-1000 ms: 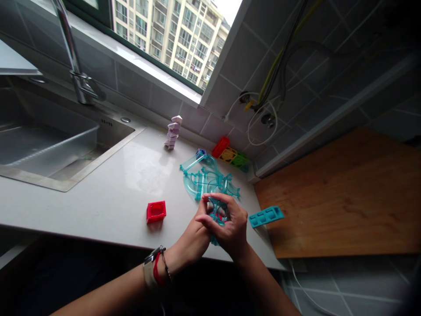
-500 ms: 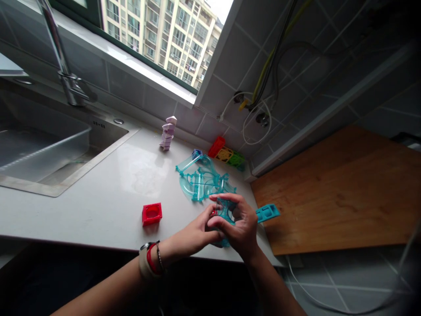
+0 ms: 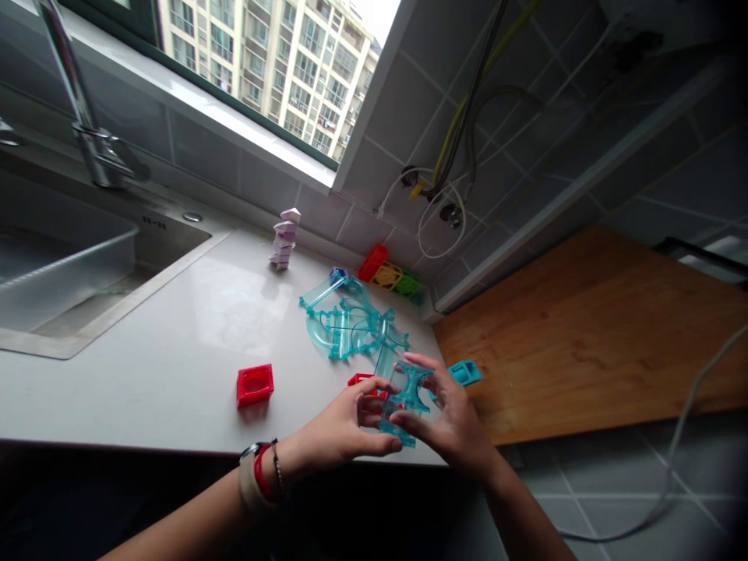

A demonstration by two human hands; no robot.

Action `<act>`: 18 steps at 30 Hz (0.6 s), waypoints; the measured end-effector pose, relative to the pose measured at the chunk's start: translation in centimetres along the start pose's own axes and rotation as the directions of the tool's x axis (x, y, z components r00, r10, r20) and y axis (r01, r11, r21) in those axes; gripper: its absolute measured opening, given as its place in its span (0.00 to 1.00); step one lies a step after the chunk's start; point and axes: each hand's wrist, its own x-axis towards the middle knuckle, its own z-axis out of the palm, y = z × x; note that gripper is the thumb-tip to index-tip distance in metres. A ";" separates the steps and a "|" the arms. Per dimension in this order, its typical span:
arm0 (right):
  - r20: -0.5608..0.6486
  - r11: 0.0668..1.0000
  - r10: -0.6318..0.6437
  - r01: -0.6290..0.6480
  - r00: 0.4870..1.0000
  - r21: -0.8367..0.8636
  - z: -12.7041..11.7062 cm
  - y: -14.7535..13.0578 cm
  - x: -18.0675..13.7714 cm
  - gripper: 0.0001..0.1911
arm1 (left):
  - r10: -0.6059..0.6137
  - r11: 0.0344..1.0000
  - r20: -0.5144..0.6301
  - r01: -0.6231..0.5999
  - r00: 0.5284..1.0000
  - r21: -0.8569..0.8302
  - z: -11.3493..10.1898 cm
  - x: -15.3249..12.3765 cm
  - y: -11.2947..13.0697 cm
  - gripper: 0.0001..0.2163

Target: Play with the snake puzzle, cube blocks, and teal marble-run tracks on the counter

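A see-through teal plastic toy block (image 3: 414,383) with curved cut-outs is held between my hands above the counter's front edge. My right hand (image 3: 453,417) grips it from the right, thumb below and fingers over the top. From the left, my left hand (image 3: 344,421) has its fingers and thumb curled around the lower left side of the teal piece. Behind the left fingers a red block (image 3: 359,379) partly shows. Several clear teal track pieces (image 3: 349,327) lie in a pile just beyond. A red cube (image 3: 255,386) with a round hole sits further left.
On the white counter (image 3: 192,374) stands a lilac stack (image 3: 284,240). Red, yellow and green blocks (image 3: 386,274) line the back wall. A sink (image 3: 146,288) is at left. A wooden board (image 3: 584,343) with an opaque teal piece (image 3: 466,372) near its edge is at right.
My hands have moved slightly right and apart, with more of the teal block showing between them. The red block behind my left fingers shows more. The whole view has shifted a little.
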 end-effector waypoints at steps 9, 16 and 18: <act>0.177 0.981 0.009 0.025 0.984 -0.191 -2.4 -0.8 0.6 0.33 | 0.038 0.999 -0.016 -0.038 0.999 -0.022 -0.3 0.5 -1.0 0.31; 0.270 0.985 0.012 0.034 0.963 -0.167 -2.9 -2.1 3.7 0.29 | 0.016 0.996 -0.102 -0.025 0.995 -0.082 -0.3 0.6 0.1 0.37; 0.292 0.990 0.027 0.015 0.956 -0.141 -2.7 -2.0 4.6 0.28 | 0.013 0.995 -0.141 -0.027 0.990 -0.101 -0.4 0.6 0.4 0.38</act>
